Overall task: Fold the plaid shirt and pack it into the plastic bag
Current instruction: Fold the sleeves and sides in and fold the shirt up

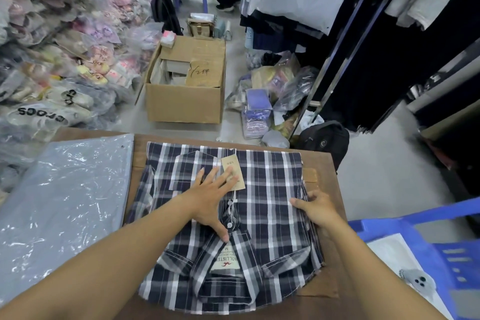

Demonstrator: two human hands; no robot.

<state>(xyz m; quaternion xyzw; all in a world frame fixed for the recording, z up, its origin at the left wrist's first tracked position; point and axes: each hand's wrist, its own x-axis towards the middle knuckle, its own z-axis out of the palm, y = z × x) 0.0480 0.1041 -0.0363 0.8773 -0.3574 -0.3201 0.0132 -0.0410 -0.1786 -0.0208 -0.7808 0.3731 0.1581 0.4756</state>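
Note:
A navy, grey and white plaid shirt (270, 205) lies folded, front up, on a brown table (324, 291), collar towards me. A brown paper tag (232, 173) hangs at its chest. My left hand (211, 196) presses flat on the shirt's middle, fingers spread, fingertips touching the tag. At the shirt's right edge my right hand (315, 206) curls its fingers around the folded side. The clear plastic bag (65, 202) lies flat on the table to the left of the shirt.
A cardboard box (185, 101) stands on the floor beyond the table. Bagged goods are piled at the left and right. Clothes hang on a rack (335, 65) at the right. A blue plastic chair (426, 249) with a phone sits at my right. A black backpack (324, 140) leans by the table corner.

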